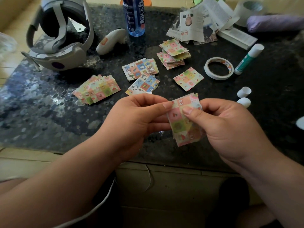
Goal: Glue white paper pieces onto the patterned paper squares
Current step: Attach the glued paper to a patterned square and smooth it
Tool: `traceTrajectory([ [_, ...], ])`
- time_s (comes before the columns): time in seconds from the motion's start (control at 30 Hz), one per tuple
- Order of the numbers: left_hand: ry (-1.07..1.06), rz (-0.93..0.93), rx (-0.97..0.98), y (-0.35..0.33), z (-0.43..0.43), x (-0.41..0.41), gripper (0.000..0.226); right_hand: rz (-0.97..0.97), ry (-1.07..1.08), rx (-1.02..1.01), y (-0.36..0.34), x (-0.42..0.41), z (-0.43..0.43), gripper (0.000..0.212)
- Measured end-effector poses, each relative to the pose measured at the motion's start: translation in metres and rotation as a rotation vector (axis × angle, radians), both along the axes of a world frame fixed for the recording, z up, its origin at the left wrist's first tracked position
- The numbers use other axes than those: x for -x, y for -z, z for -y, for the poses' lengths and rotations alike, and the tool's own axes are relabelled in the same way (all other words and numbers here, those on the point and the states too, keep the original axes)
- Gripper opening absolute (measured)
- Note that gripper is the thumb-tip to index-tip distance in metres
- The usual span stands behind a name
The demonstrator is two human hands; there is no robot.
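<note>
From the head camera, the left hand (pixel 136 119) and the right hand (pixel 222 129) are up over the near edge of the dark surface (pixel 49 104). Between them is a small stack of patterned paper squares (pixel 182 122), off the surface.

The left grip is narrow. It pinches the stack's top left edge with thumb and finger. The right grip is narrow too. Its thumb lies on the front of the stack, and the other fingers are hidden behind. The stack stands the tall way and tips a little to the side.

It looks like one square is being picked off the stack, with no glue on it yet.

The glue stick (pixel 246 60) lies on the surface, up and to the right of the stack. It is nearer the right hand. Its long side runs from near-left to far-right, with the white end far away.

Two small white pieces (pixel 244 97) lie just right of the right hand. I cannot tell if they are paper or caps.

More piles of squares (pixel 97 89) lie past the hands.
</note>
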State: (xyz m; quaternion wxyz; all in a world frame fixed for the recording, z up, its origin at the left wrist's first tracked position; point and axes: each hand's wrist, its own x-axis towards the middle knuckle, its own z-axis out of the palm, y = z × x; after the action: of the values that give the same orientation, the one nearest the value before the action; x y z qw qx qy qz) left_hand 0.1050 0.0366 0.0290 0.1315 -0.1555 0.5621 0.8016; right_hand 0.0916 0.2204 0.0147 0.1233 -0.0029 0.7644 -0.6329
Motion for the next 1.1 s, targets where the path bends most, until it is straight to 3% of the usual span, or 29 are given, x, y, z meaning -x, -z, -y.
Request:
traceTrajectory([
  [0.13,0.030,0.084,-0.124,-0.0007,0.0005,0.0019,0.019,-0.003,0.010,0.010,-0.0012,0.0005,0.0006,0.012],
  [0.4,0.007,0.033,-0.014,0.0019,0.0006,0.0009,0.018,0.004,0.013,-0.005,-0.0007,0.0008,0.0012,0.012],
  [0.87,-0.023,0.006,-0.012,0.0027,-0.0021,0.0003,0.009,-0.043,0.031,-0.030,0.0047,0.0018,0.0024,0.022],
  [0.97,-0.021,0.012,-0.004,0.0023,-0.0026,-0.0006,0.006,-0.022,0.032,-0.028,0.0029,0.0013,0.0020,0.017],
  [1.1,-0.024,0.039,-0.014,0.0027,-0.0028,0.0000,0.008,0.047,0.016,0.004,-0.0001,0.0011,0.0015,0.025],
])
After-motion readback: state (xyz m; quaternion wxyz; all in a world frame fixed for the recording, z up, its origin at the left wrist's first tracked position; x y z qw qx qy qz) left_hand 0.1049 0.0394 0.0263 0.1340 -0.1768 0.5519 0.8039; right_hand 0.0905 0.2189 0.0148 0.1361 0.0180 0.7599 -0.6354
